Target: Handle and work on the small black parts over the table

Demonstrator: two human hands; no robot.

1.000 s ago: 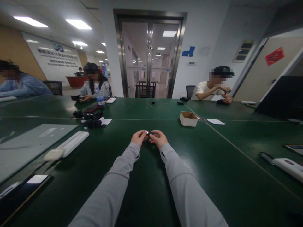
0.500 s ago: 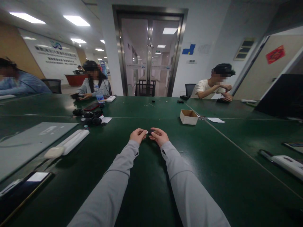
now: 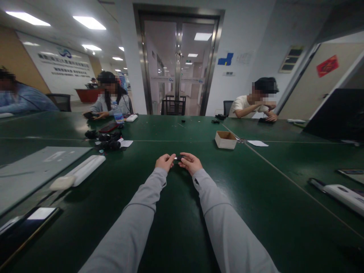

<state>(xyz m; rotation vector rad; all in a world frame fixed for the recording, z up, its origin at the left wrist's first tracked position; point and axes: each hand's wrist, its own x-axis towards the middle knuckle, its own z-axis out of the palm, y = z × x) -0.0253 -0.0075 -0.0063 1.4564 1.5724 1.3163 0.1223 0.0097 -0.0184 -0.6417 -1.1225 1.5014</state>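
Note:
Above the green table (image 3: 182,212), both of my hands meet around a small black stick with a bright metal end (image 3: 178,158), which looks like a USB stick. My left hand (image 3: 164,162) pinches the metal end between thumb and fingertips. From the other side, my right hand (image 3: 192,163) has its thumb and fingers closed on the black part. The stick lies roughly level, and fingers cover much of it, so its exact kind is hard to make out.
An open small box (image 3: 225,140) stands ahead to the right, near a white paper (image 3: 258,143). Black gear (image 3: 109,142) and a bottle (image 3: 118,115) are ahead left. Nearer left lie a white power strip (image 3: 88,170) and a phone (image 3: 31,235). Several people sit around the table.
My hands stay almost in place, both still on the small black stick. A little more of its bright metal end shows between my fingers. The whole view has shifted slightly.

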